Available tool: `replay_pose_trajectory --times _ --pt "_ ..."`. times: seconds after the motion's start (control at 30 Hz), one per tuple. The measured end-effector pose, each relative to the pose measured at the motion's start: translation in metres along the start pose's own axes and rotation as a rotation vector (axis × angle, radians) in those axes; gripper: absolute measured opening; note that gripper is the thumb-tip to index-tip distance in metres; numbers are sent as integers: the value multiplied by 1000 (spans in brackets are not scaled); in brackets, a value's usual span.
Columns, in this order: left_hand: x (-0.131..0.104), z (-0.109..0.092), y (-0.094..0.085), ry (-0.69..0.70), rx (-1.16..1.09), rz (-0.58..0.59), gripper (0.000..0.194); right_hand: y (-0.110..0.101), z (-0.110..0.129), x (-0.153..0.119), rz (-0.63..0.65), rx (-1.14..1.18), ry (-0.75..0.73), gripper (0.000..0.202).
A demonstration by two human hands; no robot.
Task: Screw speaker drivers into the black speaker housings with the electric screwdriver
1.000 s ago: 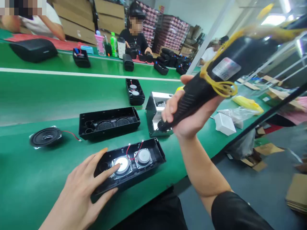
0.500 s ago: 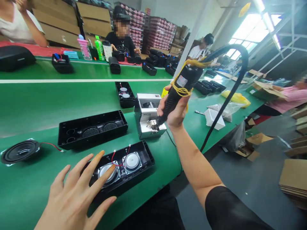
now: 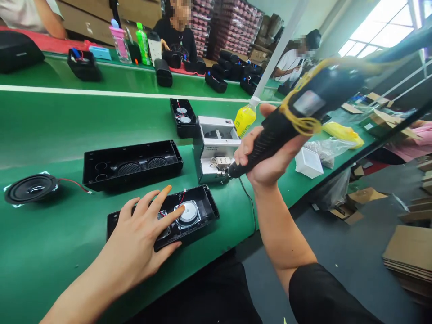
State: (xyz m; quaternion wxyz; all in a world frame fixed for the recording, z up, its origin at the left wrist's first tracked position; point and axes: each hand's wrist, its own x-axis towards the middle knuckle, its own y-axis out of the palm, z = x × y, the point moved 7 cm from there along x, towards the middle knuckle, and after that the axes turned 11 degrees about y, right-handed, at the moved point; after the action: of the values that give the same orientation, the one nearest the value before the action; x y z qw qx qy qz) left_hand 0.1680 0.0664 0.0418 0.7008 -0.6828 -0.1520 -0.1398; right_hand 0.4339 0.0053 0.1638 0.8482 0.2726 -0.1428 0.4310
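My right hand (image 3: 270,157) is wrapped around a black electric screwdriver (image 3: 273,139) bound with yellow bands. Its tip points down and left at the front of a silver screw feeder (image 3: 216,148), close to the metal outlet; whether it touches is hard to tell. My left hand (image 3: 145,225), fingers spread, lies over a black speaker housing (image 3: 209,211) and hides its left part. Inside that housing sits a round silver speaker driver (image 3: 187,213) with a red wire; a second driver is mostly covered by my fingers.
Behind lies another black housing (image 3: 135,168) with grilles. A loose speaker (image 3: 32,188) rests at left, and a smaller housing (image 3: 184,118) stands beside the feeder. A yellow bottle (image 3: 245,118) and a white box (image 3: 308,163) are farther right. Several co-workers sit across the bench.
My left hand has moved right and farther over the housing. My right hand and the screwdriver have shifted right, with the tool tilting more; its tip stays by the feeder. The view has tilted down slightly.
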Motion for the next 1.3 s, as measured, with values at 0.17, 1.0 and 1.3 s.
replay_pose_trajectory --times 0.17,1.0,1.3 --pt "-1 1 -2 -49 -50 56 51 20 20 -16 21 128 131 60" --pt "5 -2 -3 -99 -89 112 46 27 -46 -68 78 199 95 72" --pt "5 -1 -2 -108 -104 127 45 26 -48 -70 72 193 112 65"
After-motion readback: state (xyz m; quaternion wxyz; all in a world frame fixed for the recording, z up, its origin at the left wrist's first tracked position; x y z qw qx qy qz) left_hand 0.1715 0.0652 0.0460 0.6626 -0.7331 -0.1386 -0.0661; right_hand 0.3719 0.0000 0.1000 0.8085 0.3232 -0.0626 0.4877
